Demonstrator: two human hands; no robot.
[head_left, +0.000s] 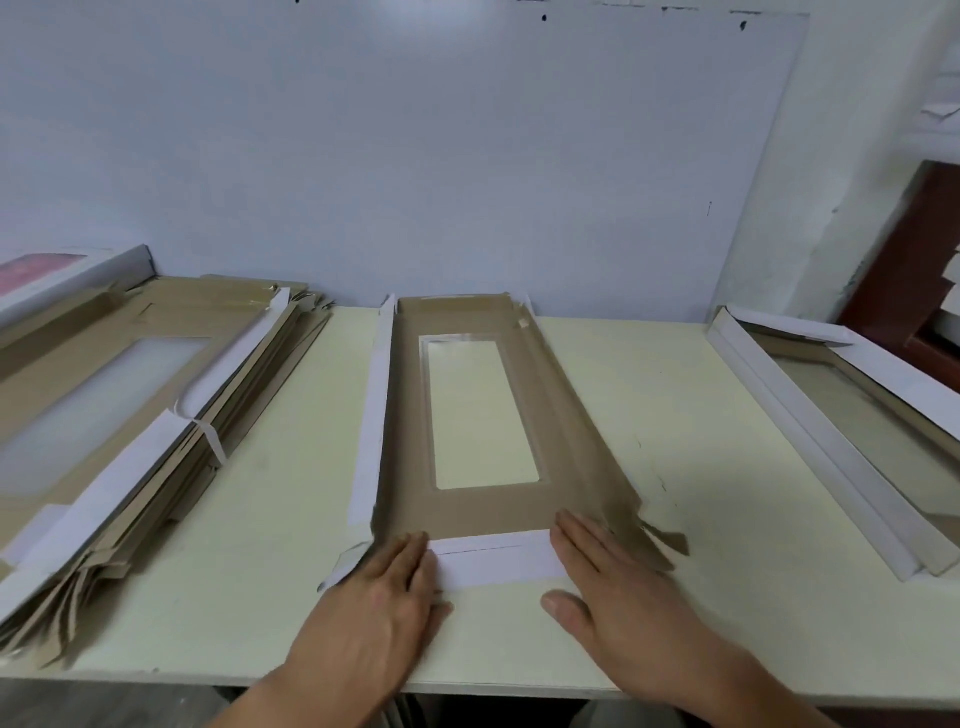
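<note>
A flat brown cardboard box blank (561, 415) with a clear rectangular window (480, 410) lies lengthwise in the middle of the pale table (675, 415). Its white near flap (496, 561) is folded toward me, and a white side flap (373, 415) lies along its left edge. My left hand (384, 597) lies flat with straight fingers on the blank's near left corner. My right hand (618, 592) presses flat on the near right corner, thumb spread out toward the white flap.
A thick stack of the same flat windowed blanks (156, 405) fills the table's left side. A folded-up white box (841, 431) sits at the right edge. A white panel (467, 156) stands against the wall behind. The table's front edge runs just below my wrists.
</note>
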